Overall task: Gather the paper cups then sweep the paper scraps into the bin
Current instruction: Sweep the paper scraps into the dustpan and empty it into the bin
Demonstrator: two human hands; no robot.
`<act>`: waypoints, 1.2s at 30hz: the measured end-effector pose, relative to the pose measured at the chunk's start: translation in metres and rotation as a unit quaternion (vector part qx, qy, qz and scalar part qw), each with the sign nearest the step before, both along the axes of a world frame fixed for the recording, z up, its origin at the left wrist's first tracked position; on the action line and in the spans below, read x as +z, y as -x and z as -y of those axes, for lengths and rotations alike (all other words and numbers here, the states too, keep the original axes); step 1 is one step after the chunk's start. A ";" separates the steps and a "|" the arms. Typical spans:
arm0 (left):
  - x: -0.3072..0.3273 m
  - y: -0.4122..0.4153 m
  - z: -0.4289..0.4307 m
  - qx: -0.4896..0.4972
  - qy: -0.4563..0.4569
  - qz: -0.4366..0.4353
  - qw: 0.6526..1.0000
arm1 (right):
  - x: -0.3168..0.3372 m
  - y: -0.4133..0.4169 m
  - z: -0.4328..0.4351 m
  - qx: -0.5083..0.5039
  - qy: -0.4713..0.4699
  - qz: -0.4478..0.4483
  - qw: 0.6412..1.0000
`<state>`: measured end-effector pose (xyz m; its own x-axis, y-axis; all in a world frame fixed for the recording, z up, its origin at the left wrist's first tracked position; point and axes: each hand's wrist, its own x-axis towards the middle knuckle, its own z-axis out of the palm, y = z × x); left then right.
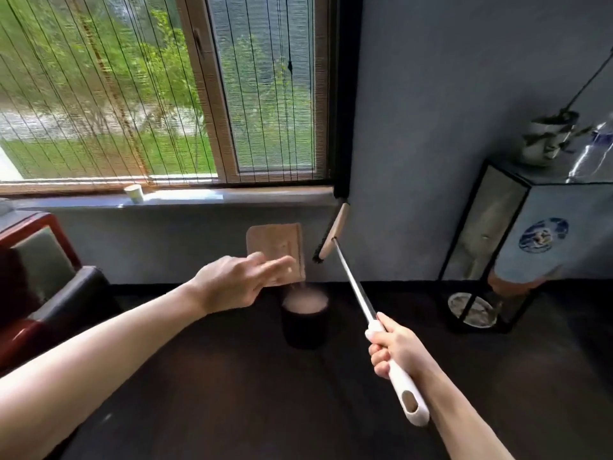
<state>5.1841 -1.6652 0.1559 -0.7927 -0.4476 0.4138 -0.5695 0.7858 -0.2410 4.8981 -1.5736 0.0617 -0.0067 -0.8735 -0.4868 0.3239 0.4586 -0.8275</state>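
The right hand (396, 351) is clenched round the white grip of the broom (356, 287), whose brush head is raised near the wall. The left hand (232, 283) reaches out, fingers straight against a tan dustpan (277, 247) tilted above the dark bin (303, 330) (motion blur hides any grip). One paper cup (134, 193) stands on the windowsill (265, 195).

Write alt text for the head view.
A person's left hand reaches to a tan dustpan upended over a dark bin by the wall; its grip is blurred. The right hand grips the white handle of a broom raised with its brush head up. One paper cup stands on the windowsill.
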 end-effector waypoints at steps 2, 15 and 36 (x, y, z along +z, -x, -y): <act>-0.015 0.004 0.006 -0.025 0.017 0.099 0.995 | 0.000 0.001 0.002 0.011 -0.006 0.008 1.000; -0.105 0.068 0.029 -0.099 -0.008 0.399 0.911 | -0.007 0.034 0.005 0.013 -0.047 0.015 0.999; -0.041 0.075 0.042 -0.033 -0.043 0.167 0.984 | -0.001 0.047 0.007 -0.035 -0.088 0.082 0.992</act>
<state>5.1088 -1.7074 0.1146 -0.9066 -0.4129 0.0873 -0.4169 0.8438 -0.3380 4.8509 -1.5804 0.0612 0.0275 -0.7750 -0.6313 0.4841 0.5629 -0.6699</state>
